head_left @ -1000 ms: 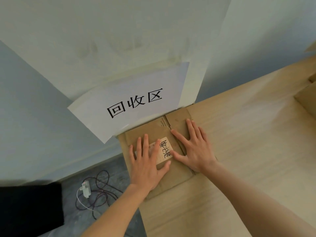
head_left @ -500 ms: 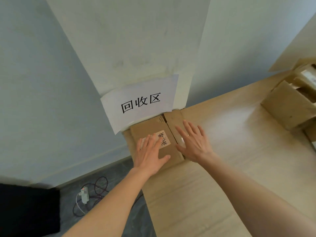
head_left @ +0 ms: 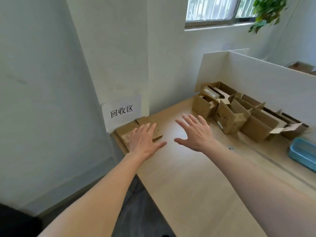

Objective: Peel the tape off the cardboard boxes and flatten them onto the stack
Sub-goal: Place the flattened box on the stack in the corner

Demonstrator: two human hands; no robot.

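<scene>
Cardboard boxes, brown and open-flapped (head_left: 239,115), wait along our white divider; the flattened brown cardboard stack (head_left: 145,124) sits in the desk's corner. Our left hand (head_left: 143,142) hovers flat over it; our right hand (head_left: 195,132) spreads empty beside it.

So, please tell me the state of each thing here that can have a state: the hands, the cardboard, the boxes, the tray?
left hand: open, fingers straight, over the flattened cardboard
right hand: open, fingers spread, above the desk, holding nothing
flattened cardboard: lying flat at the desk corner, under the paper sign
cardboard boxes: still standing, unflattened, flaps open
paper sign: on the wall, upright
blue tray: on the desk, contents unclear
desk: bearing all of it
</scene>
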